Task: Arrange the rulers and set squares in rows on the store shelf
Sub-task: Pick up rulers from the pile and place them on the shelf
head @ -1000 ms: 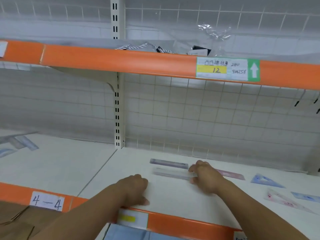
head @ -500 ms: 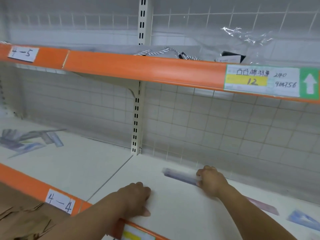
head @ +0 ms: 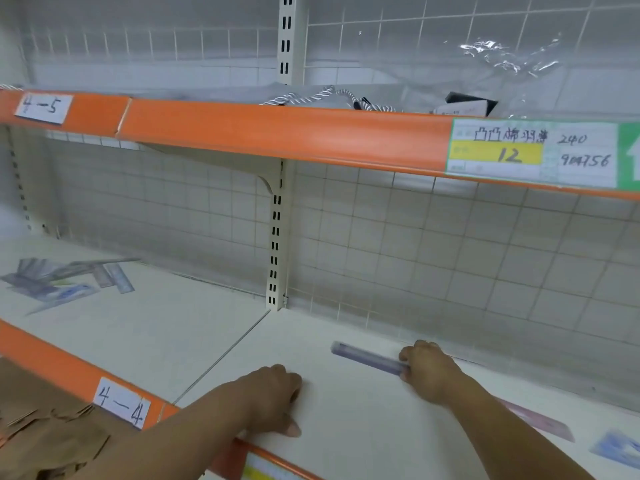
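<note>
My right hand (head: 427, 370) grips the right end of a purple ruler (head: 367, 358) lying flat on the white shelf (head: 346, 427), near the back grid. My left hand (head: 277, 398) rests on the shelf by the front edge with curled fingers, holding nothing. Behind my right forearm lies a pink ruler (head: 540, 422), and a blue set square (head: 620, 448) shows at the right edge. A loose pile of rulers and set squares (head: 62, 282) sits on the left shelf section.
An orange shelf edge (head: 59, 365) with a "4-4" label (head: 121, 403) runs along the front. The upper shelf's orange rail (head: 277, 133) hangs overhead, with a cord and clear plastic on top. A slotted white upright (head: 276, 237) divides the sections. A brown cardboard box (head: 41, 434) sits lower left.
The view has turned left and closer. My right hand has slid the purple ruler back toward the grid wall. My left hand has stayed by the front edge.
</note>
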A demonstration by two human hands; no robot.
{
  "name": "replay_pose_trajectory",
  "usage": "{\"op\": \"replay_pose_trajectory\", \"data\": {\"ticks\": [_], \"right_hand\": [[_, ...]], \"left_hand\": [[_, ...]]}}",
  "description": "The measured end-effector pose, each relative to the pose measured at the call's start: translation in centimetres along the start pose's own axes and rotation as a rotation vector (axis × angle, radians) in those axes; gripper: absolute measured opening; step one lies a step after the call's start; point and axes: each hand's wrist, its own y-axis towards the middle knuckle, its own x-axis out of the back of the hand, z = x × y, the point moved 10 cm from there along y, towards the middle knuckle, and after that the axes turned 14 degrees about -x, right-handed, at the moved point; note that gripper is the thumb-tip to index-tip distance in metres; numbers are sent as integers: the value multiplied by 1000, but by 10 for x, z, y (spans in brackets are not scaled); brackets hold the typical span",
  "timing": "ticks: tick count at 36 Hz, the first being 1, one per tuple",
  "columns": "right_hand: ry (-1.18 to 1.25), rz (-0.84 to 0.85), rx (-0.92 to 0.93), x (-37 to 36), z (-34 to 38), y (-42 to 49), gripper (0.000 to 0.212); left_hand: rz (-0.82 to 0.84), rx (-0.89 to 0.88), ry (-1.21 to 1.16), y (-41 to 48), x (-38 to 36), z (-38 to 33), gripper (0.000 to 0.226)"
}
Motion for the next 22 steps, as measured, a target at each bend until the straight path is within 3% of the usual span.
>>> {"op": "replay_pose_trajectory", "data": {"ticks": [3,9,16,22], "right_hand": [[15,14,12,0,2,0,6],[-20,32,23,-3,7,-2,5],[-9,15,8,5,8,-8,18],[77,-116,8,34,31,-27,28]], "left_hand": [[-1,-4,5,0,1,-1,49],[-2,-3,7,-1,2,-2,48],[1,-5,3,-2,2,-3,48],[-25,10,16,-8,7,1,48]]}}
